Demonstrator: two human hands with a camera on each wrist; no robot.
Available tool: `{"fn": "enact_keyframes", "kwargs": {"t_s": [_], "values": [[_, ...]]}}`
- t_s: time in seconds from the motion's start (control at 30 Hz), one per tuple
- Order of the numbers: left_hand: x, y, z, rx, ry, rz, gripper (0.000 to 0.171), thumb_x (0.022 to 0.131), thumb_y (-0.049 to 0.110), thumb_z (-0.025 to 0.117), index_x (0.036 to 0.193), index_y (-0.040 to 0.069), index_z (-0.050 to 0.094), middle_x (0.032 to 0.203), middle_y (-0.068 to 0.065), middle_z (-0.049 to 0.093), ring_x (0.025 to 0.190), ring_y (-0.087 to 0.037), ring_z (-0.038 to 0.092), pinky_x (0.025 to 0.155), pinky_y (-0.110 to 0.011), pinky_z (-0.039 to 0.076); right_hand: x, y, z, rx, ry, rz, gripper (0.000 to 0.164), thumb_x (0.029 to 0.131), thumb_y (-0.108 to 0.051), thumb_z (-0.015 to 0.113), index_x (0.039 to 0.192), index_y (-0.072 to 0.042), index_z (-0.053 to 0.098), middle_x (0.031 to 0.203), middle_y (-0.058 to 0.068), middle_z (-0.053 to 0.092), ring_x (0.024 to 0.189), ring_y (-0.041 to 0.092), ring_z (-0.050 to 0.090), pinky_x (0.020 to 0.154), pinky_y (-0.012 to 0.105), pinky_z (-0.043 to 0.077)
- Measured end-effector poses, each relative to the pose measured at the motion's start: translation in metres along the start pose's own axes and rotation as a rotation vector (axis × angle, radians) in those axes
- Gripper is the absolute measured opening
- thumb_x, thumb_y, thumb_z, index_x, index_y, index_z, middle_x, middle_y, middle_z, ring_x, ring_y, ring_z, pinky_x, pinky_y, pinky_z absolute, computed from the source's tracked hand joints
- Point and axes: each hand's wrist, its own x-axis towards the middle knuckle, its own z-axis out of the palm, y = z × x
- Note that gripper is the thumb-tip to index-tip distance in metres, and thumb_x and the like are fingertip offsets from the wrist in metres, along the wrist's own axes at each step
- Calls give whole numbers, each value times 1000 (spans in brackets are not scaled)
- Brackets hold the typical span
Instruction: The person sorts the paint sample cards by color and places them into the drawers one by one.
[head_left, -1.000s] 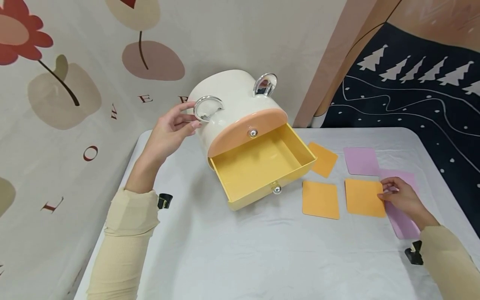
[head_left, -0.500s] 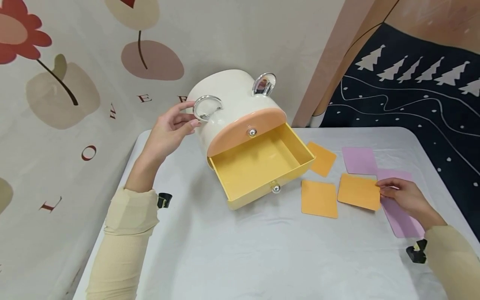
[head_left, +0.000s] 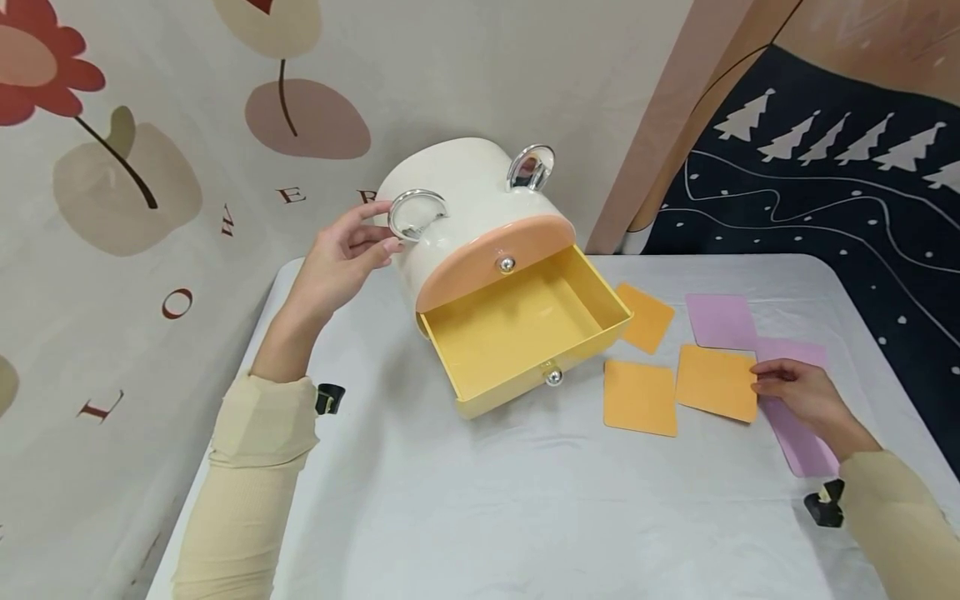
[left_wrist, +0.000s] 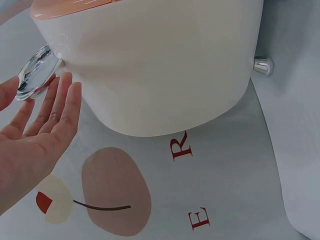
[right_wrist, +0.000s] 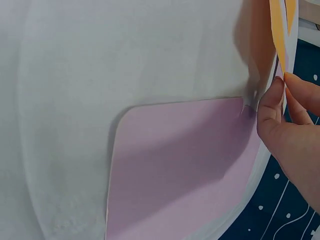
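A white rounded drawer box (head_left: 457, 179) with two silver ear-shaped rings stands tilted at the back of the table. Its yellow drawer (head_left: 517, 342) is pulled out and bare inside; the peach drawer front (head_left: 495, 258) above it is closed. My left hand (head_left: 337, 262) holds the left silver ear (left_wrist: 36, 75), thumb on one side and fingers on the other. Between thumb and fingertips, my right hand (head_left: 806, 400) pinches the right edge of an orange square card (head_left: 716, 383), which is lifted and slanted. In the right wrist view this card (right_wrist: 278, 37) appears edge-on.
Two more orange cards (head_left: 640, 398) (head_left: 647, 318) lie right of the drawer. Purple cards (head_left: 722, 322) (head_left: 802, 442) lie behind and under the right hand. A white cloth covers the table (head_left: 465, 500), and a printed curtain (head_left: 187, 275) hangs close behind the box.
The orange card in my right hand has come up off the table and shifted slightly left and back, now tilted. The left hand, box and drawer have stayed put.
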Motion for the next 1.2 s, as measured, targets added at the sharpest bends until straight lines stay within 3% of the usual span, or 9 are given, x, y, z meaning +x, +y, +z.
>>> {"fn": "enact_keyframes", "kwargs": {"t_s": [0.17, 0.4, 0.47, 0.6, 0.7, 0.87, 1.03, 1.2], "values": [[1, -1, 0, -7, 2, 8, 45, 90, 10, 58, 132, 12, 46, 113, -18, 57, 97, -20, 58, 84, -27, 50, 1, 1, 1, 41, 12, -32, 38, 89, -2, 53, 120, 16, 42, 88, -1, 55, 71, -3, 54, 64, 15, 51], [0, 0, 0, -3, 0, 2, 45, 90, 11, 59, 133, 13, 45, 113, -17, 57, 98, -20, 58, 85, -27, 50, 1, -2, -2, 14, 28, -46, 37, 94, -6, 46, 125, 12, 40, 104, 16, 50, 75, -1, 52, 65, 16, 52], [0, 0, 0, -5, 0, -1, 45, 90, 11, 59, 133, 13, 45, 113, -17, 57, 98, -18, 58, 85, -28, 50, 4, 1, -9, 55, 28, -48, 34, 96, -15, 48, 125, 2, 45, 107, 10, 50, 78, -3, 52, 67, 14, 51], [0, 0, 0, -1, -1, -3, 45, 90, 11, 58, 133, 13, 45, 114, -17, 57, 99, -20, 57, 86, -28, 50, 9, -8, -28, 149, 54, -86, 33, 94, -21, 52, 123, -5, 48, 104, -3, 51, 83, -2, 53, 70, 14, 51], [0, 1, 0, 11, 1, -4, 45, 90, 11, 58, 133, 13, 45, 114, -17, 56, 100, -23, 57, 86, -29, 49, 9, -35, -40, 168, 84, -130, 30, 94, -15, 51, 122, -4, 48, 103, -6, 49, 85, -2, 53, 72, 13, 50], [0, 0, 0, 19, 3, -9, 45, 90, 12, 58, 133, 14, 45, 116, -17, 56, 101, -23, 57, 87, -30, 49, 4, -90, -49, 231, 119, -189, 21, 95, -10, 47, 114, -17, 52, 103, -7, 47, 85, -3, 52, 72, 8, 48], [0, 1, 1, 17, 3, -15, 45, 90, 12, 58, 133, 14, 45, 116, -17, 56, 102, -25, 56, 87, -30, 49, 4, -140, -45, 199, 114, -270, 26, 94, -8, 46, 121, -7, 51, 111, -2, 47, 89, 2, 53, 74, 7, 47], [1, 0, 1, 13, 4, -12, 44, 90, 11, 58, 133, 14, 45, 115, -17, 56, 102, -26, 56, 87, -30, 49, 5, -182, -29, 224, 46, -356, 28, 93, -3, 49, 120, -1, 53, 115, 2, 50, 92, 5, 56, 76, 11, 48]]}}
